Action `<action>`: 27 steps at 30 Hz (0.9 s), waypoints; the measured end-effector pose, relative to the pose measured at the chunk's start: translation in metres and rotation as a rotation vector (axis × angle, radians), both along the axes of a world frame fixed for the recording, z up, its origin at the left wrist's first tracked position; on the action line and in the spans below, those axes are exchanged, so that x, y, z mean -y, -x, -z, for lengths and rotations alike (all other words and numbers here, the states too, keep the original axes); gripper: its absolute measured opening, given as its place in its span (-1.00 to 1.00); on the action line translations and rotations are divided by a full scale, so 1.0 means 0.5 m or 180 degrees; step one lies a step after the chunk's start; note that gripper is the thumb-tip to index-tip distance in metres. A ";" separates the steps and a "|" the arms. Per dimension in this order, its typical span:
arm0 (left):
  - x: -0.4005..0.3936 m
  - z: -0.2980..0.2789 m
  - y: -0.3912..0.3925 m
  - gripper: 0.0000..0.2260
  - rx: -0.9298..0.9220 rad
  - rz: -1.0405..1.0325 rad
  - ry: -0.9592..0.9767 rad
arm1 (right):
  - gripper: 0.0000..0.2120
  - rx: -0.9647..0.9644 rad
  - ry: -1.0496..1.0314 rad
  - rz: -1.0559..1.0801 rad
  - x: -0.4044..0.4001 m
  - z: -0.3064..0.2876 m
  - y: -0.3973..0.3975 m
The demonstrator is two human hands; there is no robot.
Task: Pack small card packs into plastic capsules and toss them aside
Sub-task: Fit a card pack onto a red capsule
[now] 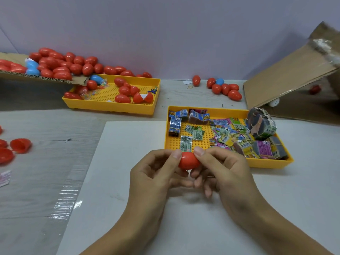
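A red plastic capsule (189, 161) is held between both my hands above the white sheet, just in front of the near yellow tray (266, 163). My left hand (156, 173) grips its left side with thumb and fingers; my right hand (220, 172) grips its right side. A small green card pack (186, 143) stands just behind the capsule, at my fingertips; whether it sits in the capsule I cannot tell. The tray holds several loose card packs (224, 135) and bundled stacks (261, 124).
A second yellow tray (110, 106) at the back left holds red capsules. More red and blue capsules pile on cardboard (55, 63) at far left and lie by the wall (224, 88). Open capsule halves (20, 145) sit at the left edge. A cardboard box (287, 78) stands at right.
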State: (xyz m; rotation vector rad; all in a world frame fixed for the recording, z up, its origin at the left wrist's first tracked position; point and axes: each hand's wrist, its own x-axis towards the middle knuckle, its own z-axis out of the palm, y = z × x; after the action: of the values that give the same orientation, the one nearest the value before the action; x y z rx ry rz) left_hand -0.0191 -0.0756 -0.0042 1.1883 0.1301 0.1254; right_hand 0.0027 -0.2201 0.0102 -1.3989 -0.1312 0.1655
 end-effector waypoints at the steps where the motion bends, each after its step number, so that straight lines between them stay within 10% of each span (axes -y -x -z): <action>1: 0.000 0.000 0.001 -0.77 0.0034 0.0027 -0.0023 | -0.78 0.0095 -0.0002 0.0042 -0.001 0.000 0.001; 27: -0.009 -0.004 0.007 -0.72 0.0270 0.0098 -0.0077 | -0.81 0.0956 0.0334 0.0336 -0.002 0.004 0.010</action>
State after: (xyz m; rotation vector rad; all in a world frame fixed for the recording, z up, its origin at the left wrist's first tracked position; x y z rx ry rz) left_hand -0.0226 -0.0709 -0.0023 1.2069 0.0360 0.1505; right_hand -0.0024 -0.2190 0.0082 -1.5258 -0.3001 -0.1282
